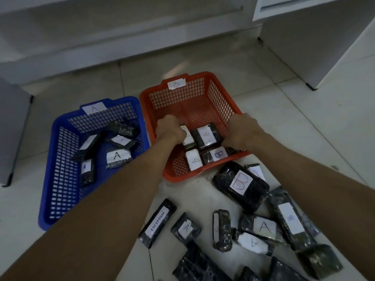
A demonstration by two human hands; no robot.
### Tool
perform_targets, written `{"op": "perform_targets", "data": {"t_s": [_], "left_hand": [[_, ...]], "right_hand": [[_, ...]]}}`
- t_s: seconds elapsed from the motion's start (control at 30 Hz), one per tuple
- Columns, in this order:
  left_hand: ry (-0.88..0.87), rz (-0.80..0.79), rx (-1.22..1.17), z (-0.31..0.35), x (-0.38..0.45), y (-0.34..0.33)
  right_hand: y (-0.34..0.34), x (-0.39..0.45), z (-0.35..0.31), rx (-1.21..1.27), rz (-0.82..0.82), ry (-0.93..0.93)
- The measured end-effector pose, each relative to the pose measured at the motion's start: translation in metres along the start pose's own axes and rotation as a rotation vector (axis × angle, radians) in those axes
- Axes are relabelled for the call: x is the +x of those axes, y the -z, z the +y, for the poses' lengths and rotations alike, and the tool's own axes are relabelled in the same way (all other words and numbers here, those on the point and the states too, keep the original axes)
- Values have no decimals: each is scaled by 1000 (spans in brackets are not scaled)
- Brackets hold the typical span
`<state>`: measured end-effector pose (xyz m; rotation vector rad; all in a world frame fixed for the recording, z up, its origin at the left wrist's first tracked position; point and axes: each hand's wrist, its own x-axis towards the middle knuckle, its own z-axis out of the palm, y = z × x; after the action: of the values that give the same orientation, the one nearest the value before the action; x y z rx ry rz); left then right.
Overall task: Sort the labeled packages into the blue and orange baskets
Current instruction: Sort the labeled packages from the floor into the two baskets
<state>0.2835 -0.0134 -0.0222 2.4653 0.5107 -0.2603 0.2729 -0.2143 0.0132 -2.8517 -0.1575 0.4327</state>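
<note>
Head cam: both your hands are down in the orange basket [221,92]. Left hand [170,129] has its fingers curled round a B package [187,136]; right hand [240,131] fingers are hidden, can't tell. Blue basket [60,159] holds A packages [118,157]; more lie on the floor [304,110].

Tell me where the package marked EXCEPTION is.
The EXCEPTION package lies on the floor tiles in the lower middle of the head view, just below the orange basket and left of a small A package.
</note>
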Motion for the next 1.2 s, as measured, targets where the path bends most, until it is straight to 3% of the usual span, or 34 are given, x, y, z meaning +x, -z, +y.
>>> {"op": "perform_targets", "data": {"t_s": [0.1,0.2,0.4,0.63,0.87,1.03,1.2], "left_hand": [[-120,113,-239,5,-50,13],[-157,189,-465,1,-118,15],[55,20,-711,-19,-228,-21],[77,-35,-517,-23,-247,-73],[469,-170,-284,31,-203,-92],[563,-122,-358,44,-182,-106],[589,-105,-550,46,-200,-117]], "right_hand": [[14,-25,16,211,172,-46],[18,-72,39,419,173,-94],[-9,-147,98,616,162,-279],[-58,-206,132,521,151,-365],[-82,-218,128,389,139,-430],[-80,-205,135,512,94,-461],[-70,-217,145,853,112,-463]]}}
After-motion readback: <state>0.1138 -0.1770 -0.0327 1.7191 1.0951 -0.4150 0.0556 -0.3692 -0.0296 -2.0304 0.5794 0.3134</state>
